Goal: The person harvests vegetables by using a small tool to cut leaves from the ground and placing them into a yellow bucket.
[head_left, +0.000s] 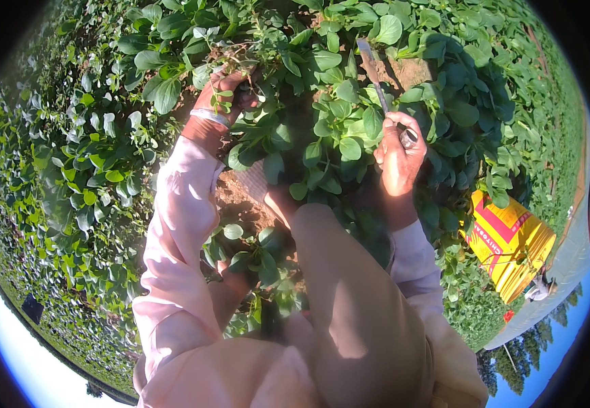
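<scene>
My left hand (225, 95), with a pale band at the wrist, is closed around a bunch of weeds (230, 53) whose thin, tangled stems show above the fingers. My right hand (401, 155) grips a narrow metal hand tool (375, 76), possibly a weeding knife, by its handle; a round metal end shows at the fist. Its flat tip points away from me over a bare patch of soil (409, 70). Broad-leaved green plants (339, 126) grow between my two hands, and their leaves partly cover the ground.
A yellow container with red markings (509, 238) stands among the plants on the right. My bent knee (329, 251) comes up between my arms. Dense leafy crop spreads to both sides. Beyond the container lies a pale sheet-like strip (546, 272), with a person there.
</scene>
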Available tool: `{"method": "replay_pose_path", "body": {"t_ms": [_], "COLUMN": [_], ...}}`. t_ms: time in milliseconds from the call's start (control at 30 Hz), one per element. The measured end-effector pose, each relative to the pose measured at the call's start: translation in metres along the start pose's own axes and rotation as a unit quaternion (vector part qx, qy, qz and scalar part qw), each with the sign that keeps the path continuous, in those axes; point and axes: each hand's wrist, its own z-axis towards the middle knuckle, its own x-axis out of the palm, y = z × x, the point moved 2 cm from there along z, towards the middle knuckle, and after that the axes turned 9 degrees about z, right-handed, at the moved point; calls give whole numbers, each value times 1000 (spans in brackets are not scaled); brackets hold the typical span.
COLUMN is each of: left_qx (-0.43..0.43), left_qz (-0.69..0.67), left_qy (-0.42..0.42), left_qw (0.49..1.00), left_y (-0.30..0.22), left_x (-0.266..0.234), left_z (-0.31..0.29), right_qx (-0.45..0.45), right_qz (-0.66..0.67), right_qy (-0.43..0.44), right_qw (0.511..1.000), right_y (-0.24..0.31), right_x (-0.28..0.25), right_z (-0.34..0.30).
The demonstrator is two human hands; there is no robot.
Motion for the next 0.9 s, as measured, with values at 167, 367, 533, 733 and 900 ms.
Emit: {"method": "replay_pose_path", "body": {"t_ms": [167,367,533,733,900], "left_qx": [23,-216,96,238,291], "left_qz": [360,359,364,424,448], "left_qy": [97,22,20,154,178], "left_qw": [928,908,926,860,827], "left_y": [-9,-94,-202,-363,-396], "left_x": [-53,-25,55,180,256], "left_z": [-41,-76,-80,-132,-179], "right_qx": [14,34,52,37,7], "right_qz": [22,-11,142,308,317], "right_qy": [41,40,69,142,41], "right_qw": [999,999,986,940,947], "right_y": [-3,41,87,166,186], "right_x": [-17,-92,-103,-95,-157], "right_z": [-34,-83,-111,-140,-159]}}
